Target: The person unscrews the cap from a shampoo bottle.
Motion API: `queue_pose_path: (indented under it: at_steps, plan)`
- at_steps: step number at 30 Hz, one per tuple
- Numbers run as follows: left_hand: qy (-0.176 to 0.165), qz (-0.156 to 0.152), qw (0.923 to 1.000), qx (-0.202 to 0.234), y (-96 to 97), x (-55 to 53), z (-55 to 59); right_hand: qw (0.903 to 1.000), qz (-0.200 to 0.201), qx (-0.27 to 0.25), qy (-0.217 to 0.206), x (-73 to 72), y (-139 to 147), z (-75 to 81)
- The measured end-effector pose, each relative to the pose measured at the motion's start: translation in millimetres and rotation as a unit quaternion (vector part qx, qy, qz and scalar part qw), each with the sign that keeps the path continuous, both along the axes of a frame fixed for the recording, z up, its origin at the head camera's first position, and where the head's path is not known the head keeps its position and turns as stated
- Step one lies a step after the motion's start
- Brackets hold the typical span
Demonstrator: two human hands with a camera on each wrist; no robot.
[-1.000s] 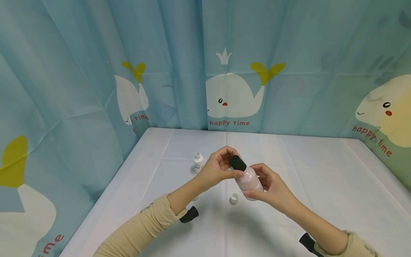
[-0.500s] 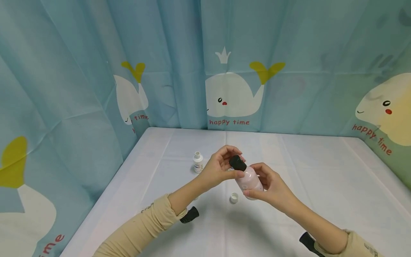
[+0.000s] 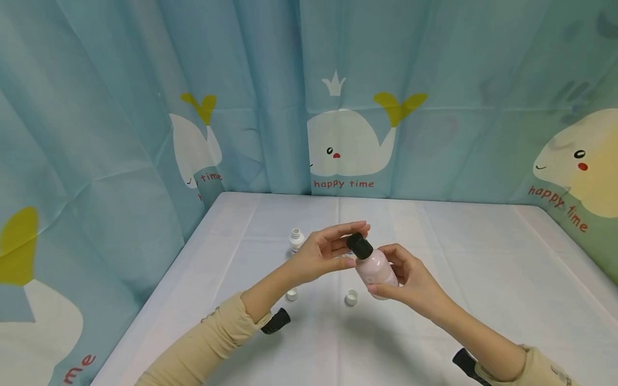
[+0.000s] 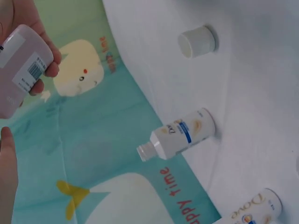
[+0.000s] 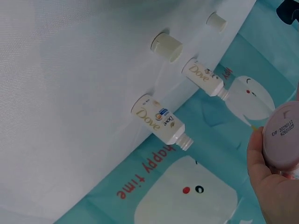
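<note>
My right hand point(image 3: 407, 279) grips a pink bottle point(image 3: 376, 271) with a black cap point(image 3: 360, 245), tilted above the table. The bottle's round base with printed date faces the right wrist camera. Around the black cap my left hand point(image 3: 321, 252) is spread, its fingers stretched out behind the cap and its thumb near the bottle's shoulder. One uncapped white Dove bottle point(image 3: 296, 241) stands behind my left hand. A second uncapped Dove bottle point(image 5: 159, 119) is mostly hidden by that hand in the head view.
Two small white caps lie on the white-covered table: one cap point(image 3: 351, 298) below the pink bottle, another cap point(image 3: 292, 294) by my left forearm. Black wrist devices stick out at both sleeves. A blue whale-print curtain point(image 3: 270, 107) hangs behind the table.
My left fingers have straightened and loosened from the black cap, and the left hand has shifted slightly left. The right hand still holds the pink bottle. The left white cap now shows fully.
</note>
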State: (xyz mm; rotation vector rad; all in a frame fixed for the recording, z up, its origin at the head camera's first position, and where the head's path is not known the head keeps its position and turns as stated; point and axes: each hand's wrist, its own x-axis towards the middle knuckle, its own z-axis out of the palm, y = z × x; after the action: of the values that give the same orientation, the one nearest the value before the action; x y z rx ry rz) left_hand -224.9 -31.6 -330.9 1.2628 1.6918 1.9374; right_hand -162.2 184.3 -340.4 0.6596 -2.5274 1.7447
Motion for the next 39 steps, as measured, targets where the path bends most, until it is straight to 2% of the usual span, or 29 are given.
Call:
queue_pose_path:
  at_steps: [8,21,24,28,39]
  plan:
    - [0.013,-0.005,0.9999,0.003,-0.1,0.2,3.6,1.0,0.003,-0.002,-0.008,0.9,0.5,1.1]
    - [-0.02,0.07,0.9967,-0.038,3.9,6.8,7.6,1.0,0.007,-0.001,-0.006,3.9,-1.4,2.0]
    - [-0.038,0.081,0.9952,-0.041,5.7,8.3,6.8,1.0,0.007,0.0,-0.005,4.6,-1.7,2.7]
    - [-0.053,0.09,0.9936,-0.043,8.5,8.0,4.0,1.0,0.006,0.001,-0.003,4.9,-1.5,2.4]
    - [-0.052,0.098,0.9931,-0.038,11.7,6.0,2.3,0.9999,0.007,0.008,0.005,3.3,-2.0,2.0]
